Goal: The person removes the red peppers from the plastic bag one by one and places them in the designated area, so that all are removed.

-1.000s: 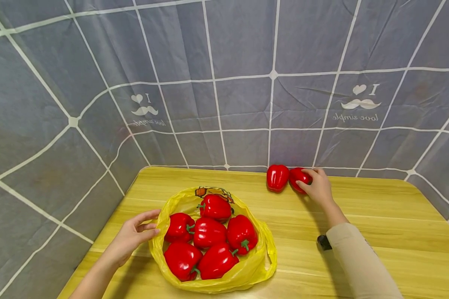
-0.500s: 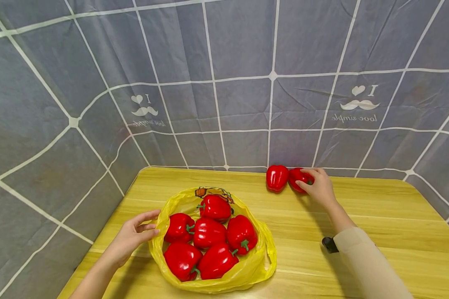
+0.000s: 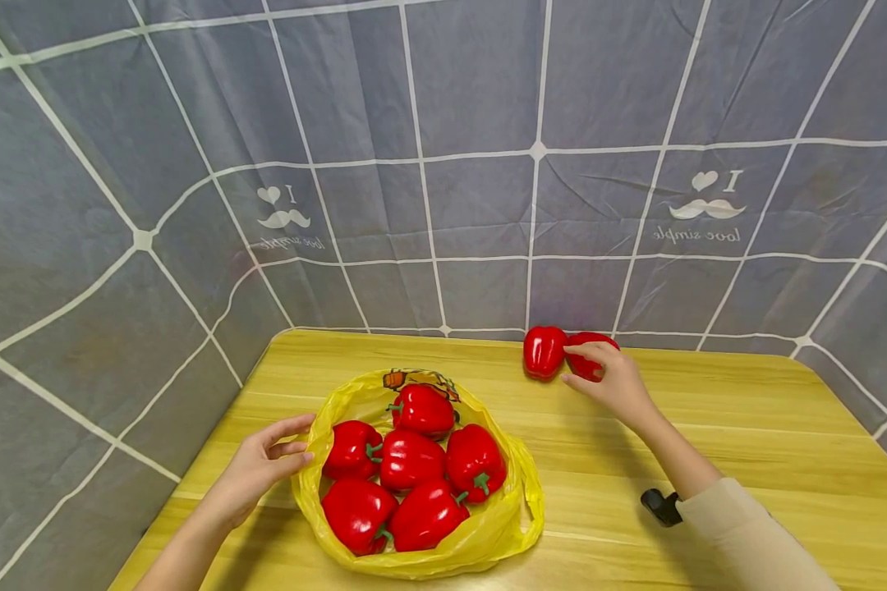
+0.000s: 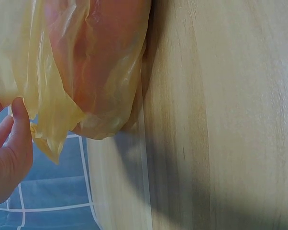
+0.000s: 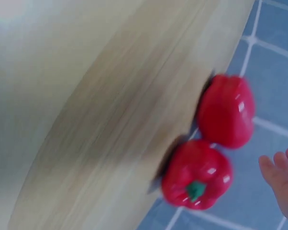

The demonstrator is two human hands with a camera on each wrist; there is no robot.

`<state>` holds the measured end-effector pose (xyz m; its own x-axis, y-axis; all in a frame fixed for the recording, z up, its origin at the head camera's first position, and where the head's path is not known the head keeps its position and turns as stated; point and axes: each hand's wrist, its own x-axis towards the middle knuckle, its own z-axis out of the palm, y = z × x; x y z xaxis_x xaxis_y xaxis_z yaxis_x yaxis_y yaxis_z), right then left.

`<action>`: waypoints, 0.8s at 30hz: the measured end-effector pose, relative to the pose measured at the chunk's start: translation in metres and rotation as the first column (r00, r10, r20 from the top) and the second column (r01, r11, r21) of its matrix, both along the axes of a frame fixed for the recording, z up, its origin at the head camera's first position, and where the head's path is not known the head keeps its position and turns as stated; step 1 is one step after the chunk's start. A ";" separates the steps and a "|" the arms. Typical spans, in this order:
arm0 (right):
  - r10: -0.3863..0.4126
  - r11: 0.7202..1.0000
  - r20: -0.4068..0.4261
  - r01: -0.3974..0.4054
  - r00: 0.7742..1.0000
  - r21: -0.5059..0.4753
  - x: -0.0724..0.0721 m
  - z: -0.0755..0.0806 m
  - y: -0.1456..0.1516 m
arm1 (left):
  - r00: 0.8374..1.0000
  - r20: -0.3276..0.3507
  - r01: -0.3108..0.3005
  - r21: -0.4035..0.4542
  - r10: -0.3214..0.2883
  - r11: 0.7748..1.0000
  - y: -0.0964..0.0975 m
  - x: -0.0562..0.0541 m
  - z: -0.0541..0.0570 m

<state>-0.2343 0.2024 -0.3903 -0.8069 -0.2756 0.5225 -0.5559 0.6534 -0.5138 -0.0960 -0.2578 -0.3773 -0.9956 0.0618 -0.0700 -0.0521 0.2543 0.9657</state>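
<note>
In the head view my left hand [image 3: 262, 468] pinches the left rim of a yellow plastic bag [image 3: 488, 546]. The left wrist view shows the thumb against the bag's edge [image 4: 53, 110]. Several red bell peppers with green stems lie in the bag, one of them a bell pepper [image 3: 412, 460] in the middle. At the table's back edge two more lie side by side, a left bell pepper [image 3: 543, 353] and a right bell pepper [image 3: 585, 367]. My right hand [image 3: 621, 386] hovers by the right one, thumb and fingers apart; the right wrist view shows a gap between hand [image 5: 282, 179] and peppers.
A wooden table [image 3: 769, 427] carries everything. Behind and to the left hangs a grey-blue cloth [image 3: 480, 205] with white grid lines, meeting the table's back edge. A black object [image 3: 661, 507] is attached at my right wrist, by the sleeve.
My right hand has come off the right bell pepper, which it was gripping, and its fingers have spread. That pepper has turned slightly. My left hand and the bag have stayed put.
</note>
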 end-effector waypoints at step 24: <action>0.414 0.894 0.187 -0.359 0.891 -0.268 0.063 0.014 -0.062 | 0.999 -0.030 0.021 -0.009 -0.021 1.000 -0.002 0.000 -0.003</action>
<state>-0.1709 0.1406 -0.3758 -0.7653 -0.4906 0.4167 -0.5869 0.2659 -0.7647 -0.0963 -0.2596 -0.3802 -0.9958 0.0819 -0.0404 -0.0175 0.2630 0.9646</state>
